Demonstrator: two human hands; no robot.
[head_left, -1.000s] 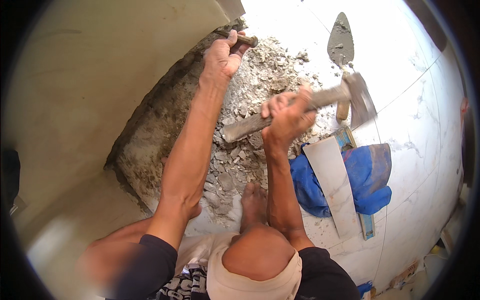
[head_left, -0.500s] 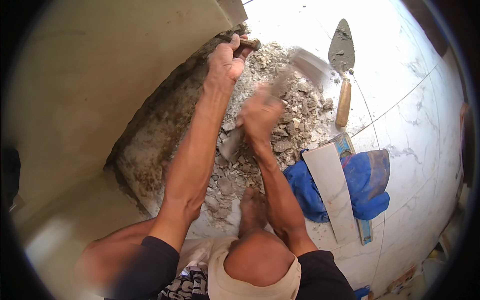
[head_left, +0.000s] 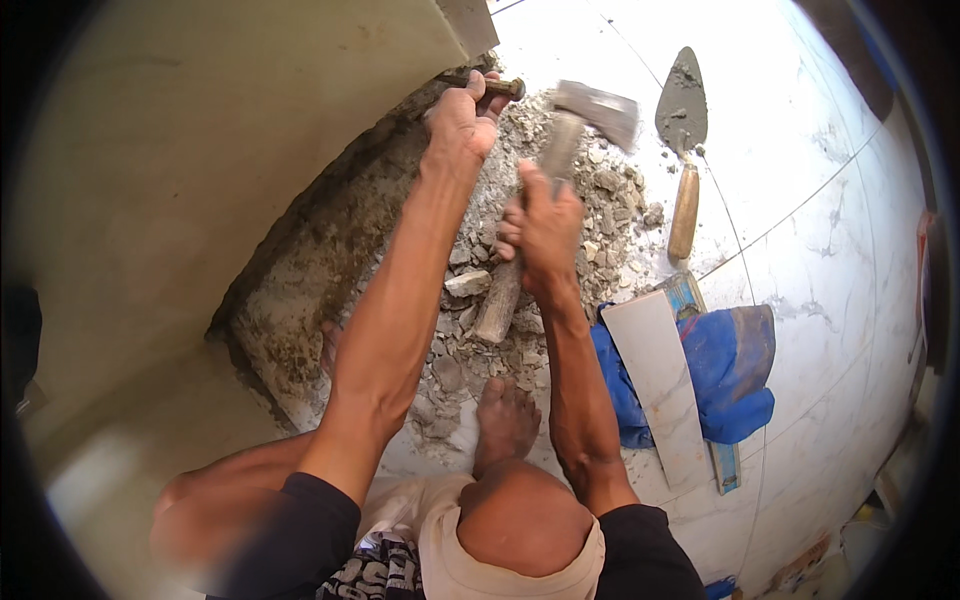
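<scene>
My left hand point(head_left: 463, 125) is closed around a short metal chisel point(head_left: 504, 88), held nearly level at the foot of the wall. The chisel's struck end points right, and its tip is hard to make out against the dark wall edge. My right hand point(head_left: 545, 232) grips a hammer point(head_left: 497, 308) by its worn wooden handle. Slightly blurred, the hammer's metal head point(head_left: 600, 112) is apart from the chisel, to its right. Beneath both hands lies broken mortar rubble point(head_left: 610, 215) in grey chunks and dust.
A mortar-caked trowel point(head_left: 683, 115) lies on the white marbled tiles to the right. Nearer me, a cut tile strip point(head_left: 657, 385) rests over a blue cloth point(head_left: 735, 375) and a blue level-like bar point(head_left: 727, 465). The wall point(head_left: 230, 130) bounds the left; my bare foot point(head_left: 505, 420) stands by the rubble.
The hammer has swung, its head shifting up and left and its handle end right. My right hand has moved slightly right. My left hand and the chisel stay almost in place.
</scene>
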